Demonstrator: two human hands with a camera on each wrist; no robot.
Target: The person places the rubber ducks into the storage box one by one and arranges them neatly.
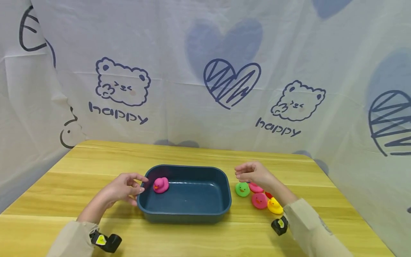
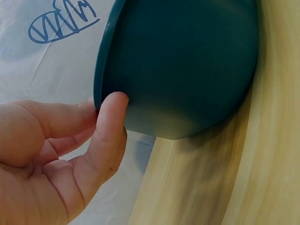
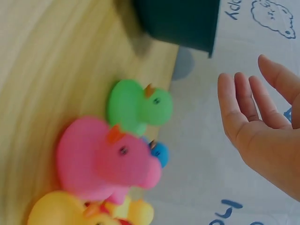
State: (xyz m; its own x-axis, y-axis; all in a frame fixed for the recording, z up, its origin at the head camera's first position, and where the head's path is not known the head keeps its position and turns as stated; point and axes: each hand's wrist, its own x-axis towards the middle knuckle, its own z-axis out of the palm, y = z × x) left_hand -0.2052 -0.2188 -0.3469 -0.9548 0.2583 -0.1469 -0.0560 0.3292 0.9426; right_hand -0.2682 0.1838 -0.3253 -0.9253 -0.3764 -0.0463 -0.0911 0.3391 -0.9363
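A dark teal tub stands on the table with a magenta rubber duck inside, near its left end. My left hand is at the tub's left end, pinching the rim, one digit lying against the outer wall. Past the tub's right end, my right hand hovers with relaxed, slightly bent fingers and holds nothing. Below it stands a group of rubber ducks: a green duck, a pink duck, a yellow duck and a blue duck, partly hidden. Red shows behind the yellow duck.
The wooden table bears the tub and the ducks. A pale cloth printed with hearts and bears hangs behind it and along both sides. A small black camera is strapped at each wrist.
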